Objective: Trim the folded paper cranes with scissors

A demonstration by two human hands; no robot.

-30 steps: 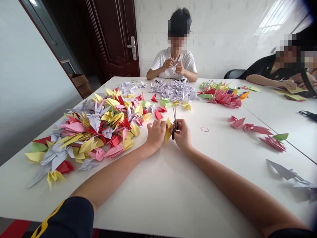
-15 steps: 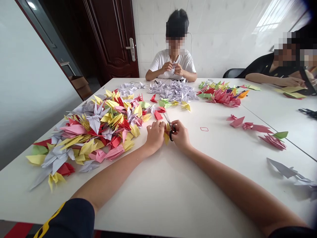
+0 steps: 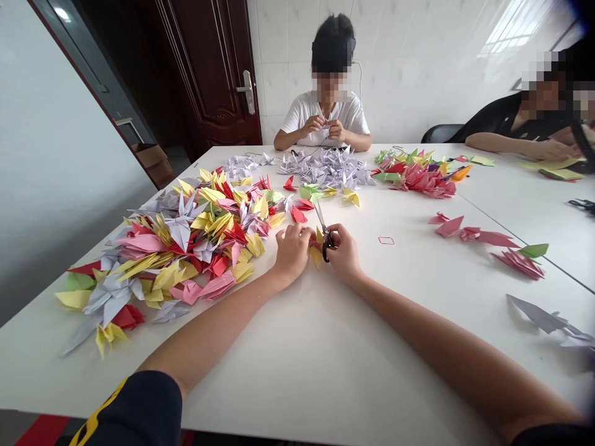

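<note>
My left hand (image 3: 294, 251) is closed on a yellow folded paper piece (image 3: 317, 257), pinching it between thumb and fingers above the white table (image 3: 297, 359). Part of that paper is hidden behind the fingers. In my right hand (image 3: 344, 251) are black-handled scissors (image 3: 326, 246), their metal blades pointing up and away, beside the yellow paper. Whether the blades touch the paper I cannot tell. Just past my left hand lies a small red folded paper (image 3: 298, 215).
A large heap of colourful folded papers (image 3: 181, 241) covers the table's left side. White folded pieces (image 3: 328, 168) lie before a person in a white shirt (image 3: 325, 118). Mixed pieces (image 3: 425, 179) lie back right; pink ones (image 3: 495, 238) nearer. Another person (image 3: 497, 127) sits far right.
The scissors have tilted more upright and come slightly away from the yellow paper, which now shows more. My left hand keeps its pinch. The whole view has shifted slightly.
</note>
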